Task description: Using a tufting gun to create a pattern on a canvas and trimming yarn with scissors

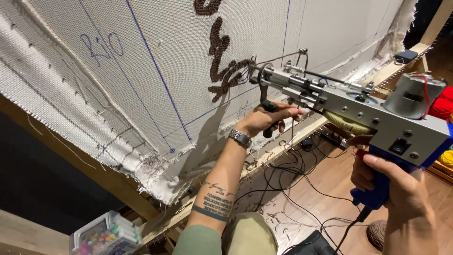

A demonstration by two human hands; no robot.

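Right hand [401, 198] clenched on the blue grip of the tufting gun [358, 101]; left hand [269, 118] grasping its front handle. Needle meets the stretched cloth [155, 56] beside brown tufting [222, 66]. Risk: uneven pressure could tear cloth; trailing cables [302, 189] could snag.

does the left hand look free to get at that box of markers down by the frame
Probably not as things stand: the left hand grips the front handle of the tufting gun against the cloth, while the marker box sits low, beyond the elbow. Nothing blocks it otherwise.
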